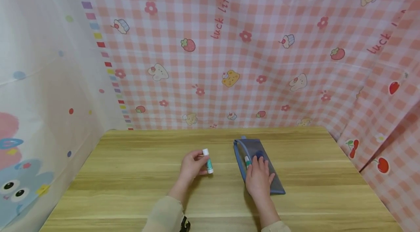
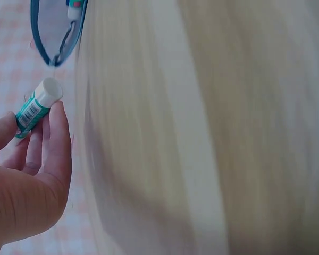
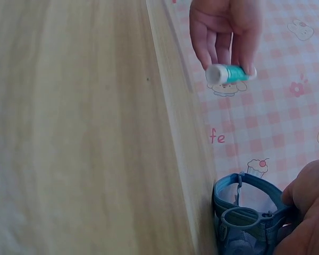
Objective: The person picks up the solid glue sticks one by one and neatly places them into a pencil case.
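My left hand (image 1: 193, 166) pinches a glue stick (image 1: 208, 161) between thumb and fingertips, above the table left of the pouch. The stick has white ends and a green label with a barcode, which shows in the left wrist view (image 2: 31, 114). A blue-grey zip pencil pouch (image 1: 275, 183) lies to the right with its mouth gaping toward the left. My right hand (image 1: 259, 183) holds the pouch by its mouth edge, its fingers spread over the upper side. A second glue stick (image 1: 247, 160), green and white, shows inside the mouth. The right wrist view shows the blue zip rim (image 3: 247, 179) gaping.
The wood-grain table (image 1: 131, 181) extends around both hands. A pink checked cloth (image 1: 203, 61) hangs behind its far edge, and a white printed cloth (image 1: 49, 79) hangs on the left.
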Demonstrator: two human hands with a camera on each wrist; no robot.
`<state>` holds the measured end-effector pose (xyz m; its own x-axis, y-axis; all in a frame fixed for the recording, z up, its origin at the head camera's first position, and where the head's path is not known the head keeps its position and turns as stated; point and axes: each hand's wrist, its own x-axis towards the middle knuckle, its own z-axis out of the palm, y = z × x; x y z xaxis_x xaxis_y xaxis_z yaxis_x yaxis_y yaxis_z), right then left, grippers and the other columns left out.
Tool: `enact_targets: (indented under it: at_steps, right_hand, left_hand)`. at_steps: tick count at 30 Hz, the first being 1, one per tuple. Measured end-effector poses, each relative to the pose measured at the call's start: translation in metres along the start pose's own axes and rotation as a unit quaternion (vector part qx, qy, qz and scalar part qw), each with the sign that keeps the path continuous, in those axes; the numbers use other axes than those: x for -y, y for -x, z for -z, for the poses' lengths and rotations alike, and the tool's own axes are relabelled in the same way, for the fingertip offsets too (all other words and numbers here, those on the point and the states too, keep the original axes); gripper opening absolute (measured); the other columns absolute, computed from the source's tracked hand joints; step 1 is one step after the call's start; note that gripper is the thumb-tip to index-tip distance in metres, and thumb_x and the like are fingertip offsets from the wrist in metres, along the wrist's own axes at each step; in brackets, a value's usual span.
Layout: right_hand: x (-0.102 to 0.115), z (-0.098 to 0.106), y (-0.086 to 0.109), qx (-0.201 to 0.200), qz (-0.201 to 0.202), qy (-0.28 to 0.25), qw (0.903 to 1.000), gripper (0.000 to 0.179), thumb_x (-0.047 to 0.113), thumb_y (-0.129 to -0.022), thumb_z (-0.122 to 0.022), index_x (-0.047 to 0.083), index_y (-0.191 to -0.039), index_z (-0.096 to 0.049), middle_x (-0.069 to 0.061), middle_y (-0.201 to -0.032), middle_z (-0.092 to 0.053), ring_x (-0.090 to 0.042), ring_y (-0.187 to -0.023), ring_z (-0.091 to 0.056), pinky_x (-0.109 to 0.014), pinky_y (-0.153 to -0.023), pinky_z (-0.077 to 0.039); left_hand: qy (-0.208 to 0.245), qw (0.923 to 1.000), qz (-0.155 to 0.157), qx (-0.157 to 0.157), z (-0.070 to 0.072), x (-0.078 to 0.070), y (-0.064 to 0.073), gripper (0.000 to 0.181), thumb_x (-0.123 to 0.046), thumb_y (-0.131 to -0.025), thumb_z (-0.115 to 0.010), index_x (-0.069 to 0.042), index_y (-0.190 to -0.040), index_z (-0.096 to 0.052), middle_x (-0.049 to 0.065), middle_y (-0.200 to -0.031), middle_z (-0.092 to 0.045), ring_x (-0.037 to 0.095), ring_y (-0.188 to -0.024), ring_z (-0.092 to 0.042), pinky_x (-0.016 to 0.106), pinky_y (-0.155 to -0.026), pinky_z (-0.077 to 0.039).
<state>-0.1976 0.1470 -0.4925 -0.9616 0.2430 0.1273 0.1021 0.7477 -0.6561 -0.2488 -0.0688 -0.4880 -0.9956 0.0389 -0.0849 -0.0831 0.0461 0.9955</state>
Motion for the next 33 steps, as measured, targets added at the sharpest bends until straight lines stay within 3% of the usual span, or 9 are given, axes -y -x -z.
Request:
enact_targets:
  at_steps: [19, 33]
  right_hand:
    - [-0.002, -0.001, -0.001, -0.008, 0.002, -0.002, 1.0000, 0.047, 0.015, -0.104, -0.041, -0.010, -0.144, -0.041, -0.035, -0.150, -0.029, -0.052, -0.142, -0.017, -0.080, -0.105, -0.007]
    - [-0.004, -0.001, -0.002, -0.005, -0.002, -0.006, 1.0000, 0.047, 0.016, -0.104, -0.040, -0.011, -0.144, -0.040, -0.035, -0.151, -0.029, -0.052, -0.142, -0.017, -0.080, -0.105, -0.006]
  left_hand:
    - [0.025, 0.9993, 0.023, 0.012, -0.070, 0.007, 0.004, 0.029, -0.003, -0.090, -0.070, 0.009, -0.114, -0.062, 0.009, -0.083, -0.060, 0.015, -0.063, -0.062, 0.036, -0.054, -0.061]
    - [0.037, 0.9985, 0.040, -0.001, -0.103, 0.008, 0.002, 0.020, -0.003, -0.090, -0.070, 0.009, -0.104, -0.065, 0.010, -0.080, -0.068, 0.017, -0.059, -0.065, 0.035, -0.051, -0.060]
